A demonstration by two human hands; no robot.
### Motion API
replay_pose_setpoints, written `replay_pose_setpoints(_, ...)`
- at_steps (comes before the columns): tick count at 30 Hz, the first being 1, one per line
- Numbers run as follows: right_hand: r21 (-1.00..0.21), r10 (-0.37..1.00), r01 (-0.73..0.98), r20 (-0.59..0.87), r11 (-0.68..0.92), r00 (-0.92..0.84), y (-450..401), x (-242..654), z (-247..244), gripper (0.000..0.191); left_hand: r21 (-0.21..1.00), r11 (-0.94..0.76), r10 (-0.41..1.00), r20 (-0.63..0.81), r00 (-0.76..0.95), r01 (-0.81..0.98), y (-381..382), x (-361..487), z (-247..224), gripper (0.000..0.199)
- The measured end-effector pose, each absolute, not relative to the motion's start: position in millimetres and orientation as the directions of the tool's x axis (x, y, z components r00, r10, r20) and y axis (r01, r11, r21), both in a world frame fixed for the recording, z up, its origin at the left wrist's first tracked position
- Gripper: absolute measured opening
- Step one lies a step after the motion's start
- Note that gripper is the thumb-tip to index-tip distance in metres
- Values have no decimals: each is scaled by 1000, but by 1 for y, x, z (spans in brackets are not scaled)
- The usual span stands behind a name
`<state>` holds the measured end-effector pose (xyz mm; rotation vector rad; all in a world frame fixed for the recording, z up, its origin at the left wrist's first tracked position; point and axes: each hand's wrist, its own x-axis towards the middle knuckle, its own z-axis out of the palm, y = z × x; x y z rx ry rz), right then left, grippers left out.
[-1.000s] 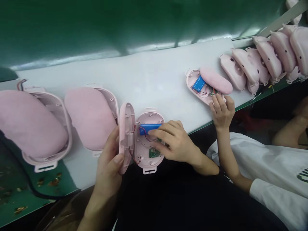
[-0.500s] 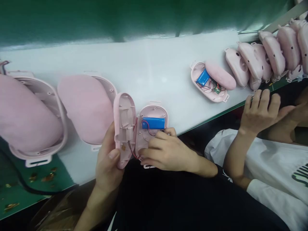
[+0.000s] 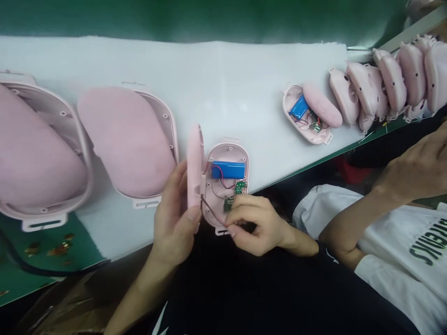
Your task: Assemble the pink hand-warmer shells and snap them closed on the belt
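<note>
My left hand (image 3: 176, 225) is closed around a pink shell half (image 3: 194, 167), held upright and nearly edge-on. To its right the matching shell half (image 3: 223, 151) lies with its inside facing up. A blue battery pack (image 3: 228, 170) sits across its upper part, trailing thin red and dark leads. Below the battery are a small green circuit board (image 3: 240, 187) and a second board (image 3: 228, 204), partly covered by my fingers. My right hand (image 3: 256, 223) pinches the thin wires (image 3: 213, 210) that run to the held half, over the lower end of the open shell.
Two large pink shells, one in the middle left (image 3: 125, 144) and one at the far left (image 3: 35, 153), lie on the white sheet. An open unit (image 3: 291, 100) and a row of pink units (image 3: 391, 86) stand right. A co-worker's arm (image 3: 352, 223) is at right.
The held shell half has turned from showing its inside to edge-on. My right hand has moved down and right, uncovering the circuit boards. The co-worker's hand has moved right.
</note>
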<state>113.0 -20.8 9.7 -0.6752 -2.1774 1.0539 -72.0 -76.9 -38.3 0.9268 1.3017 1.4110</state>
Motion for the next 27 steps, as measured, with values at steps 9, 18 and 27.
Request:
replay_pose_setpoints(9, -615, 591, 492, -52, 616, -805, -13, 154, 24, 14, 999, 37, 989, -36, -144, 4, -80, -72, -32, 75)
replay_pose_setpoints(18, -706, 748, 434, 205, 560, -631, -29, 147, 5, 20, 999, 43, 988, -47, -148, -29, -75, -71, -29, 73)
replay_pose_setpoints(27, -734, 873, 569, 68, 372, -482, 132, 120, 21, 77, 999, 39, 990, -39, -133, 2, -72, -71, -24, 76)
